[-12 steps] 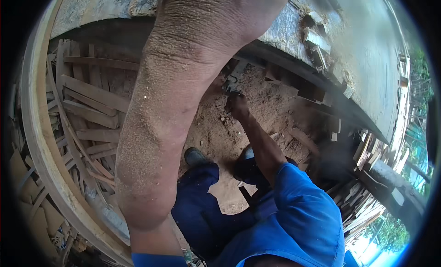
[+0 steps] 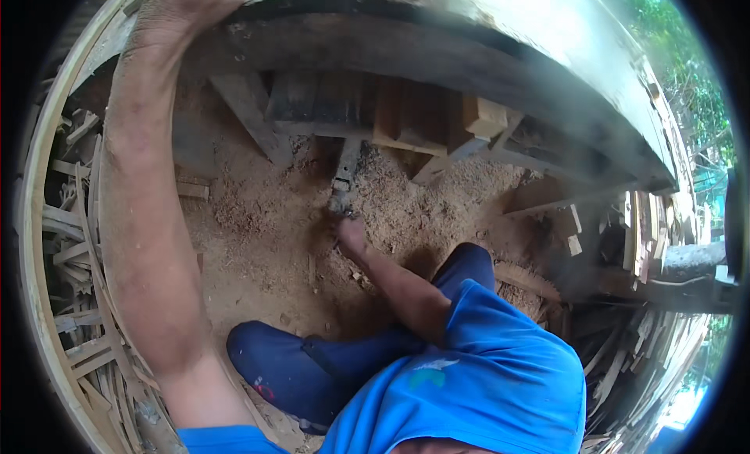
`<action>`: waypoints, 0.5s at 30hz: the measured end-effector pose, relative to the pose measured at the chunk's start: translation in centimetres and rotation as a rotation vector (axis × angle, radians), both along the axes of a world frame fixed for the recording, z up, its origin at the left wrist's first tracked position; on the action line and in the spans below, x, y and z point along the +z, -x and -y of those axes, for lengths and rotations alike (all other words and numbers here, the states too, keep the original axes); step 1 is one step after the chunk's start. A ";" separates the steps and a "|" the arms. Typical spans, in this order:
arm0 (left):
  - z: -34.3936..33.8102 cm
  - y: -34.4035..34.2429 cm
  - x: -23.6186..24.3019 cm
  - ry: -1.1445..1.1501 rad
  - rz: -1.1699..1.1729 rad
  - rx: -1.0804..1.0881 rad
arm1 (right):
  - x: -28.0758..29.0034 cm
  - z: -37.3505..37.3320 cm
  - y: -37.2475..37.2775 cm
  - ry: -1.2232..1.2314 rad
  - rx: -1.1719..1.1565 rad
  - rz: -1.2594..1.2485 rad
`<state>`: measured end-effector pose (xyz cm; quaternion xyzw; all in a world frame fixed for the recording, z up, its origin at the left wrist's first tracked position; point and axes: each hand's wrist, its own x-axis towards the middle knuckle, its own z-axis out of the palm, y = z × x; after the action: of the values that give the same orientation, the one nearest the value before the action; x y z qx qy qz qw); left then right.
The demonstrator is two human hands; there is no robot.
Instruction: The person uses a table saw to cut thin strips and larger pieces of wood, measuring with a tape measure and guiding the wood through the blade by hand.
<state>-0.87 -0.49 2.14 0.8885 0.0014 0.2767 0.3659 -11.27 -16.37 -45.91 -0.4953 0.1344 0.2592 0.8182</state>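
Observation:
My left arm runs up the left side, and my left hand (image 2: 186, 3) rests on the rim of a long wooden bench top (image 2: 500, 32) at the upper edge; its fingers are hidden. My right hand (image 2: 350, 235) reaches down to the sawdust-covered ground (image 2: 258, 235) under the bench. It is closed around the lower end of a dark, dusty metal tool (image 2: 344, 177) that stands against the timber blocks (image 2: 414, 118) beneath the bench. My blue shirt and dark blue trousers fill the lower middle.
Thin wooden offcuts (image 2: 70, 243) lie heaped along the left side. More planks and scrap wood (image 2: 633, 227) are stacked at the right. A curved wooden strip (image 2: 35, 243) borders the left. A dark beam (image 2: 406, 52) runs under the bench top.
The view has swung, so my left arm now lies at the left instead of the middle. The underside of the bench and the dark tool show more fully. My right hand stays at the tool.

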 end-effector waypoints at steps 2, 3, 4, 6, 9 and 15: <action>-0.7 0.9 -2.8 -0.247 0.215 -0.010 | 3.1 2.3 0.3 0.094 0.174 0.040; -0.5 0.5 -5.3 -0.411 0.374 -0.022 | 6.5 3.6 1.1 0.061 0.253 -0.049; 0.0 1.2 -4.8 -0.450 0.302 0.071 | 9.8 3.9 1.6 -0.009 0.343 -0.122; -2.5 -0.8 -4.9 -0.535 0.301 0.084 | 11.4 -2.5 1.2 -0.326 0.334 -0.399; 3.2 -3.1 -5.7 -0.453 0.408 0.059 | -0.6 -4.9 -1.7 0.160 0.199 0.030; 4.9 6.3 -10.0 -0.455 0.899 0.172 | 1.0 5.3 1.5 0.174 0.232 0.102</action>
<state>-7.16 -5.39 -7.81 0.7354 -0.1432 0.6542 0.1035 -12.78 -21.67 -44.87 -0.5891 0.0569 0.3138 0.7424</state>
